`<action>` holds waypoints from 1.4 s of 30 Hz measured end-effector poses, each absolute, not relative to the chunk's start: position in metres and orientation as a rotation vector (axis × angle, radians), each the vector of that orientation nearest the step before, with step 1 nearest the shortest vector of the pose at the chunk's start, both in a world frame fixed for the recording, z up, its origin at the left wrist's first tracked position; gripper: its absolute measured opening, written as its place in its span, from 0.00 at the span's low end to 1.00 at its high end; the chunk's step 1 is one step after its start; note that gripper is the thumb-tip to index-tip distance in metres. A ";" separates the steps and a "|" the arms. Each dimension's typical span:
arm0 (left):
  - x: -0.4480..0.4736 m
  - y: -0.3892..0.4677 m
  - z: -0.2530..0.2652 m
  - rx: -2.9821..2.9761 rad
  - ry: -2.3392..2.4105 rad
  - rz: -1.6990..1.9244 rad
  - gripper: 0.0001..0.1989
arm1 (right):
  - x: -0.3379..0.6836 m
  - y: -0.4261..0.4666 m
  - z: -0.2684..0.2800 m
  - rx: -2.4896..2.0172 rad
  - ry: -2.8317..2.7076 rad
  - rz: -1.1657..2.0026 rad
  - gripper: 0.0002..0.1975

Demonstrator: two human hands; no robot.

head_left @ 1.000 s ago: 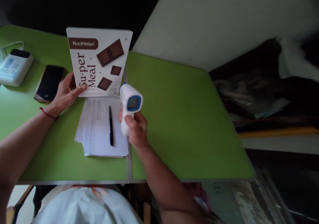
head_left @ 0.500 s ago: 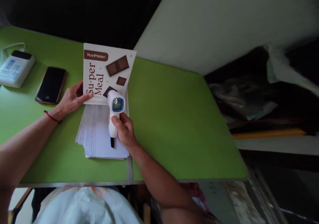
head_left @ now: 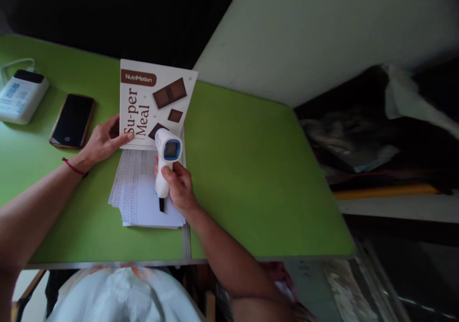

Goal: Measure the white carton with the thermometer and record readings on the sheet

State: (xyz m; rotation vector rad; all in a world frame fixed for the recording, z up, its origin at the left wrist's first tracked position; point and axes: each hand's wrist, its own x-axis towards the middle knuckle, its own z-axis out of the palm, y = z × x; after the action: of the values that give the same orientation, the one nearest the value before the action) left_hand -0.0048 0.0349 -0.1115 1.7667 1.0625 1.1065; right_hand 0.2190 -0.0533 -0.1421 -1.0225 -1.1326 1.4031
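Note:
My left hand [head_left: 105, 139] grips the lower left edge of a white NutriMotion "Su-per Meal" box [head_left: 138, 114], thumb on its front and fingers behind, out of sight. The box stands tilted, its printed face towards me and its depth hidden. My right hand [head_left: 182, 188] is wrapped round the handle of a white infrared thermometer [head_left: 164, 181] with a blue-framed, dark screen. Its head overlaps the lower right of the box; I cannot tell whether they touch. Beneath lies a stack of papers [head_left: 143, 202] with handwriting. A black pen-like end [head_left: 161, 205] shows below the handle.
On the green table [head_left: 251, 178], a phone [head_left: 72, 121] lies left of my left hand. Farther left is a white power bank [head_left: 22, 97] with a cable. A seam crosses the table beside the papers. A wall [head_left: 294, 35] rises behind, with a cluttered shelf at right.
The thermometer's screen has gone from lit to dark. Its head has tipped slightly to the right and up. The box and my left hand have hardly moved.

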 end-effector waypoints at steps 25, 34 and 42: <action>-0.004 0.035 -0.111 1.770 1.072 1.096 0.31 | 0.218 -0.051 -0.137 -1.047 -1.150 1.374 0.24; -0.004 0.036 -0.112 1.710 1.047 1.123 0.31 | 0.219 -0.051 -0.136 -1.020 -1.151 1.384 0.23; -0.004 0.039 -0.110 1.717 1.036 1.112 0.29 | 0.221 -0.051 -0.134 -1.061 -1.171 1.355 0.24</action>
State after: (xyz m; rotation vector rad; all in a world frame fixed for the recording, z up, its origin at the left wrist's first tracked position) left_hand -0.0043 0.0391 -0.1100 1.7170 1.0359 1.1116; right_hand 0.2206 -0.0508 -0.1343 -1.0611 -1.1714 1.3555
